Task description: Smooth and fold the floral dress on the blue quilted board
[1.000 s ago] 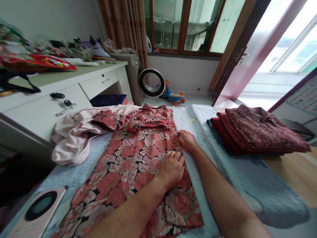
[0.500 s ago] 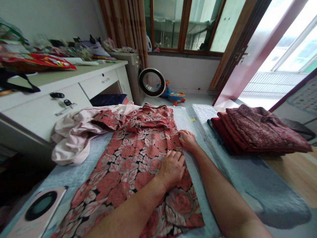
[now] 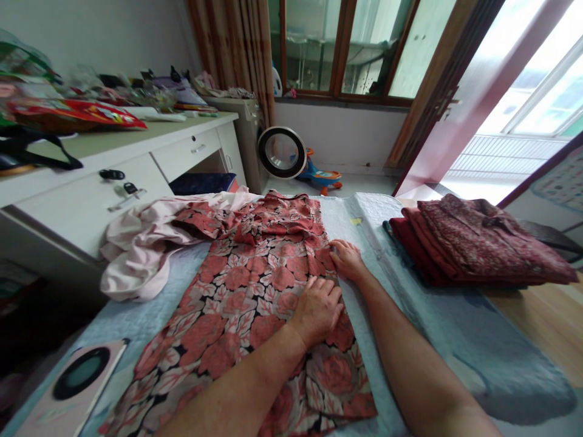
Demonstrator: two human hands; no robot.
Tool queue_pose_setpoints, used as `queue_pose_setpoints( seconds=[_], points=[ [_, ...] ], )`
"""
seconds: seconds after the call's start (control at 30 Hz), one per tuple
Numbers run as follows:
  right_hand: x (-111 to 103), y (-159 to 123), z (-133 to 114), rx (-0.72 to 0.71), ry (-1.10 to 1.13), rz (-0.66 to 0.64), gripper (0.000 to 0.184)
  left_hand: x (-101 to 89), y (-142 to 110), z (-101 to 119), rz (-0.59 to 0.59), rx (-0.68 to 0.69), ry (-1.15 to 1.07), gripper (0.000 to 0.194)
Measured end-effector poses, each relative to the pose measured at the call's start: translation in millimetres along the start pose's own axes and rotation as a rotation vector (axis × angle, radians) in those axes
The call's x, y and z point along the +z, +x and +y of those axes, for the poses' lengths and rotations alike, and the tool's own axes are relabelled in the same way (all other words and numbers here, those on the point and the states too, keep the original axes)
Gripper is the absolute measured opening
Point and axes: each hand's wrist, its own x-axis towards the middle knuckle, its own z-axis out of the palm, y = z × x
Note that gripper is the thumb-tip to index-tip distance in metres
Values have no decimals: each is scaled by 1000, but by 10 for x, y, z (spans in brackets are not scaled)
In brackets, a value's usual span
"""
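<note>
Blue bedspread point(image 3: 432, 325), open washing machine point(image 3: 248, 145) beyond, folded clothes point(image 3: 483, 243) at right. Left hand point(image 3: 317, 311) lies unclenched on the rose-print garment point(image 3: 255, 291); right hand point(image 3: 348, 260) touches its edge, grip unclear.

From my end I can read no text, brand, number or sign. The red packet point(image 3: 86, 114) near the front edge of the counter point(image 3: 184, 126) has light markings too blurred to make out; the greenish marking on the pink flat object point(image 3: 107, 376), by the blue cover's point(image 3: 337, 212) near left corner, is illegible.
</note>
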Motion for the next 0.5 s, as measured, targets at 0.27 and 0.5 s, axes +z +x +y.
queue_pose_setpoints(
  seconds=[0.27,0.5],
  points=[
    [-2,-2,-23,-31,-12,65,31,-16,-3,-13,-8,17,-5,17],
    [-1,-8,-30,-99,51,49,45,-29,-3,-7,-10,12,-6,15]
  ],
)
